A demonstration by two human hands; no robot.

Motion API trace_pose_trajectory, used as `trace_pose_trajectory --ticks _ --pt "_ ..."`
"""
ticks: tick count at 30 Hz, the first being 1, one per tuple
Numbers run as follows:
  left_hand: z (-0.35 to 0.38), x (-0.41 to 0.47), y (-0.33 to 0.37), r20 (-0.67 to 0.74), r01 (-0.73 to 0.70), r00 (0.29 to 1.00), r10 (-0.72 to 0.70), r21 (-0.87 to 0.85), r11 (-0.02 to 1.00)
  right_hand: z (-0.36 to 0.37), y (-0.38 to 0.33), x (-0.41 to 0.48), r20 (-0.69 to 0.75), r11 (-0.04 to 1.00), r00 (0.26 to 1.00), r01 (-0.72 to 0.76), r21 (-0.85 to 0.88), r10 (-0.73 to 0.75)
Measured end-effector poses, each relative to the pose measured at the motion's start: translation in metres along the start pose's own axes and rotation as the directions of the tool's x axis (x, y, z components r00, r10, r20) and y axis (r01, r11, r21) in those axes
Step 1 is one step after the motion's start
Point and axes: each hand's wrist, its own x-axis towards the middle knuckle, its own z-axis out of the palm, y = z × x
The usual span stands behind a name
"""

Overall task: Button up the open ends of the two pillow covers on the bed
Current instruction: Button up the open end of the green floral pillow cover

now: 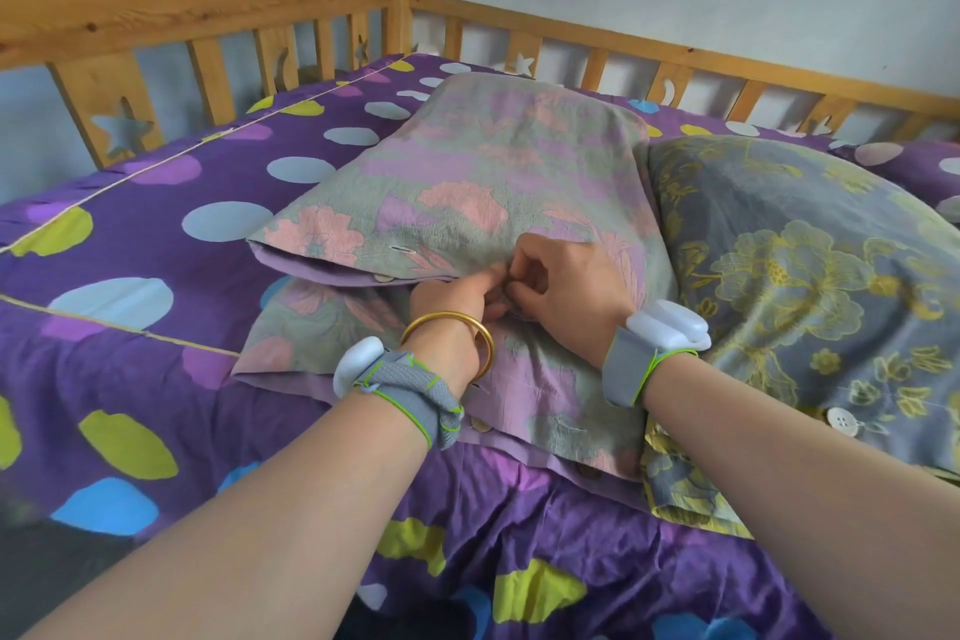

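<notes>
A pink-and-green floral pillow cover (498,161) lies in the middle of the bed, its open end toward me with the lower flap (550,390) spread out. My left hand (457,296) and my right hand (566,286) meet at the middle of the open edge, fingers pinching the fabric there; the button between them is hidden. An empty buttonhole (402,250) shows on the upper edge to the left, with a button (384,278) just under it. A grey-and-yellow floral pillow cover (800,265) lies to the right, one white button (841,418) visible near its open end.
The bed is covered by a purple polka-dot sheet (156,234). A wooden headboard rail (208,21) with star cut-outs runs along the back and right side. Both wrists wear grey bands with white devices; the left wrist also carries a gold bangle (449,333).
</notes>
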Motion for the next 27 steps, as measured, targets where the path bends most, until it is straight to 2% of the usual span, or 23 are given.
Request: trace_pose_trajectory --ticks 3,9,13,15,17,19,22,24,27 --pt "-0.001 0.001 -0.001 -0.005 -0.028 1.000 0.028 -0.007 1.000 -0.001 0.001 -0.001 -0.008 0.997 0.997 0.072 -0.035 -0.072" --pt "-0.003 0.010 -0.002 -0.042 -0.085 0.995 0.090 0.096 0.992 -0.005 0.001 0.005 0.056 0.975 0.990 0.140 -0.171 -0.133" --pt "0.000 0.012 -0.002 -0.061 -0.018 0.998 0.019 0.013 1.000 -0.006 0.006 0.009 0.081 0.941 0.966 0.256 -0.221 -0.244" --pt "0.002 0.010 -0.002 -0.073 0.032 0.997 -0.035 -0.043 0.999 -0.007 0.010 0.009 0.053 0.953 0.970 0.242 -0.180 -0.237" --pt "0.004 0.008 -0.001 -0.074 0.052 0.996 -0.058 -0.073 0.996 -0.008 0.012 0.011 0.041 0.988 0.989 0.145 -0.051 -0.143" --pt "0.002 0.008 -0.001 -0.068 0.065 0.995 -0.070 -0.076 0.995 -0.012 0.011 0.015 0.102 0.984 0.995 -0.027 0.179 0.008" --pt "-0.003 0.007 -0.002 -0.028 0.076 0.997 -0.077 -0.035 0.997 -0.016 0.004 0.020 0.325 0.806 0.924 -0.344 0.482 0.200" --pt "-0.007 0.008 -0.003 -0.006 0.060 0.998 -0.060 0.010 0.998 -0.019 0.002 0.022 0.421 0.741 0.874 -0.447 0.501 0.243" --pt "-0.011 0.010 -0.005 -0.011 0.008 1.000 -0.008 0.064 0.998 -0.020 0.004 0.025 0.501 0.717 0.830 -0.503 0.483 0.245"
